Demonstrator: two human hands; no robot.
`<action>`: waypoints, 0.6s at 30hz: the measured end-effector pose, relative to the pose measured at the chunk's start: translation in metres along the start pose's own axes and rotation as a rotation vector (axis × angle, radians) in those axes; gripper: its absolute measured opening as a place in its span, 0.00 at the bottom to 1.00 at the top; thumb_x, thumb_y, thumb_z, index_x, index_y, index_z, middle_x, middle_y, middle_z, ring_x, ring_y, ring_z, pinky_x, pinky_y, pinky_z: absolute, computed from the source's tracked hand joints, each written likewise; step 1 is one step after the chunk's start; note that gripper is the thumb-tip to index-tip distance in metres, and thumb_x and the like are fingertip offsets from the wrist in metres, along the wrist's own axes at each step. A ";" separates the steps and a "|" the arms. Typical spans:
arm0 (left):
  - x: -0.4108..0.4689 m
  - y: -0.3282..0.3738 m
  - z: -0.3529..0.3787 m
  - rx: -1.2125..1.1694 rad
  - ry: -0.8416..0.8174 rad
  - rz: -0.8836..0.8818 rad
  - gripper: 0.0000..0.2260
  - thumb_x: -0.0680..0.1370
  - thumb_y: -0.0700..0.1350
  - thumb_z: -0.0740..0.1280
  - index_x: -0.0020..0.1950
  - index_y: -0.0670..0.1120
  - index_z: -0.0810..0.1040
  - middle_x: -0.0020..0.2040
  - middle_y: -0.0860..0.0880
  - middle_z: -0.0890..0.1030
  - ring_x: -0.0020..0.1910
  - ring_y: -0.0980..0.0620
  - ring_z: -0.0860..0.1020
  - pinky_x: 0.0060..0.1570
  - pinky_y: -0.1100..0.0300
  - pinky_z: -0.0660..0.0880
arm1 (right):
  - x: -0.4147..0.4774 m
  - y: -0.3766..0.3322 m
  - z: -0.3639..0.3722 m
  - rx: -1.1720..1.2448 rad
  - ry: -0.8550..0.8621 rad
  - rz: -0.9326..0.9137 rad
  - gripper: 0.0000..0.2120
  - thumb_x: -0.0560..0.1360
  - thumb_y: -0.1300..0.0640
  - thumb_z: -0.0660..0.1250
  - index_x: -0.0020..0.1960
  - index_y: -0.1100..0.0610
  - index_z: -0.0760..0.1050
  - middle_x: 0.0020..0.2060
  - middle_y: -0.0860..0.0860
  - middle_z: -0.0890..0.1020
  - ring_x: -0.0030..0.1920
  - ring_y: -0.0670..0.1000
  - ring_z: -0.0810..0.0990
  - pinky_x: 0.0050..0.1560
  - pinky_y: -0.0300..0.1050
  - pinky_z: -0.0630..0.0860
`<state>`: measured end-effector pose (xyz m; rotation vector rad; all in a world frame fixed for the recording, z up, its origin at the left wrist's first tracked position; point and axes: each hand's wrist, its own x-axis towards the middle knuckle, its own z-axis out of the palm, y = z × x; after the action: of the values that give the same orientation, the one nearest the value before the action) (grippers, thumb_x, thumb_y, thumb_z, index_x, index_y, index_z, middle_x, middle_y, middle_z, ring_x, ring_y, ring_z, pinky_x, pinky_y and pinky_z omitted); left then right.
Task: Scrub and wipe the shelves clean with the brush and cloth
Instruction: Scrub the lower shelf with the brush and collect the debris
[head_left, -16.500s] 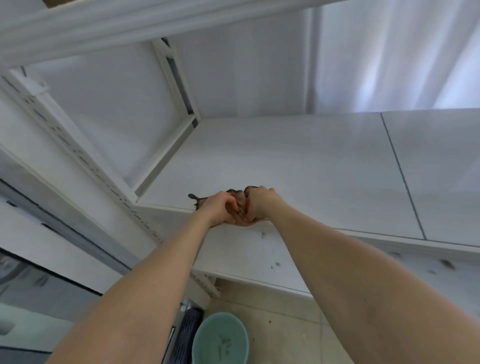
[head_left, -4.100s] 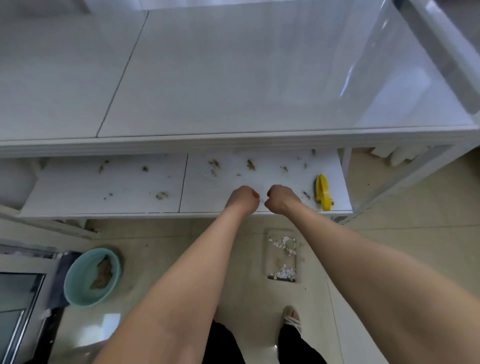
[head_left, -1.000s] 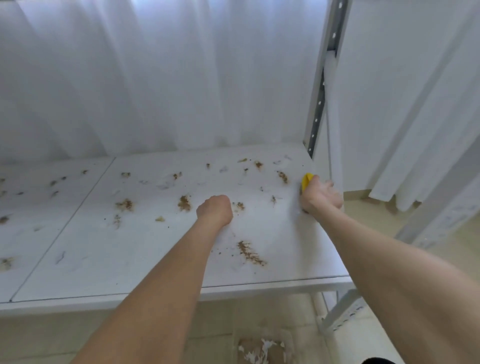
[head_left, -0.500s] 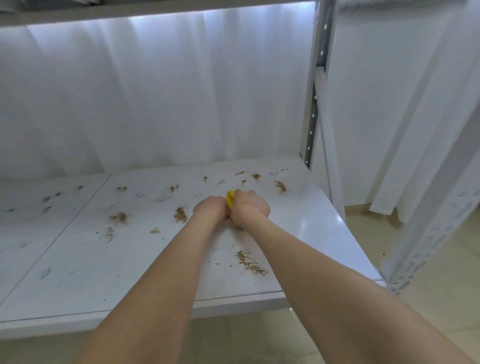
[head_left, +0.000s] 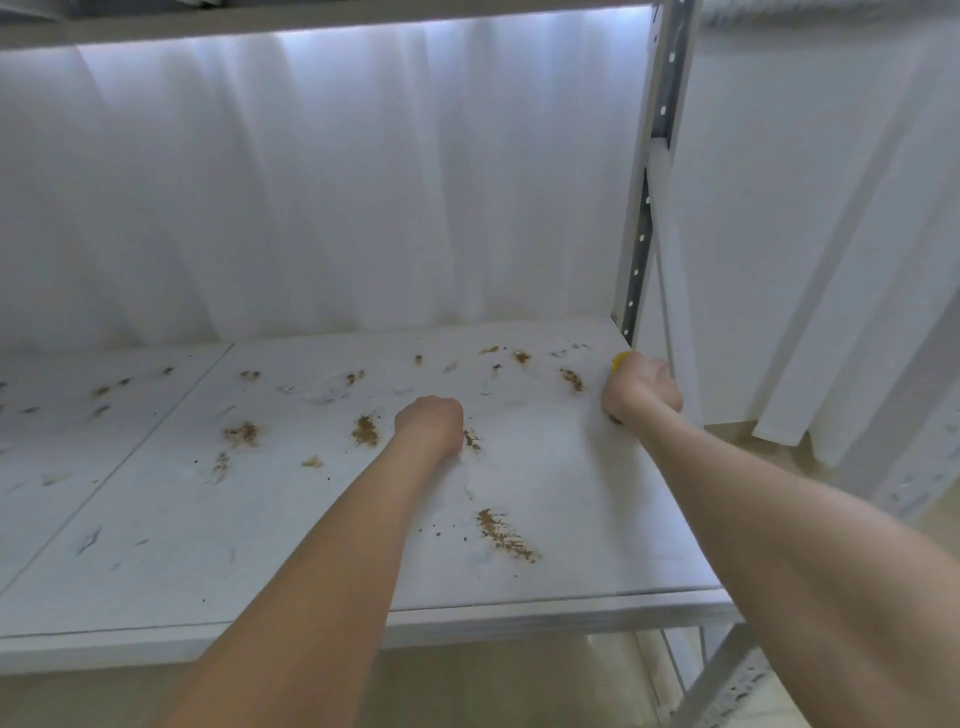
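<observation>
Nearest, before the hands and about midway between them, a long brown smear (head_left: 505, 535) is seen on the white shelf (head_left: 571, 597). Farther in, the left hand (head_left: 430, 423) is closed into a fist and is rested on the shelf; nothing is seen inside it. A patch of brown crumbs (head_left: 365, 430) lies just left of this hand, and a smaller spot lies just right of its wrist. Well to the right of the left hand, at the end of the shelf, the right hand (head_left: 641, 391) is wrapped around the brush (head_left: 620, 359). Only the yellow tip of the brush is shown, above the knuckles, and the brush is held low on the shelf. Smaller brown spots are scattered beyond the left hand. Just behind the right hand a grey post (head_left: 644, 208) with holes is set upright. Behind both hands a white curtain (head_left: 311, 208) is hung.
</observation>
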<state>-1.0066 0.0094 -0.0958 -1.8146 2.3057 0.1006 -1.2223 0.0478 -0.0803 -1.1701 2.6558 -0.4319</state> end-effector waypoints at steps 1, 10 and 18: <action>0.002 -0.002 -0.001 -0.004 0.001 0.010 0.12 0.77 0.33 0.56 0.57 0.42 0.74 0.38 0.50 0.69 0.41 0.49 0.72 0.41 0.60 0.69 | 0.000 -0.005 0.003 -0.015 0.005 -0.037 0.19 0.76 0.65 0.60 0.67 0.60 0.69 0.62 0.58 0.73 0.60 0.60 0.75 0.49 0.49 0.73; 0.011 -0.009 -0.006 -0.009 -0.061 -0.013 0.20 0.77 0.36 0.57 0.70 0.44 0.68 0.59 0.45 0.74 0.49 0.48 0.71 0.49 0.58 0.70 | -0.044 -0.076 0.032 -0.081 -0.096 -0.350 0.20 0.75 0.63 0.62 0.67 0.53 0.69 0.61 0.54 0.75 0.60 0.56 0.76 0.46 0.47 0.70; 0.011 -0.012 -0.006 -0.018 -0.047 -0.008 0.18 0.79 0.35 0.56 0.69 0.41 0.69 0.64 0.44 0.74 0.53 0.48 0.73 0.51 0.58 0.70 | -0.014 -0.048 0.015 0.142 -0.012 -0.242 0.18 0.78 0.59 0.58 0.68 0.55 0.62 0.62 0.57 0.73 0.61 0.60 0.75 0.46 0.48 0.67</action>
<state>-0.9986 -0.0051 -0.0919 -1.8103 2.2726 0.1606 -1.1756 0.0244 -0.0765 -1.4476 2.4350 -0.6401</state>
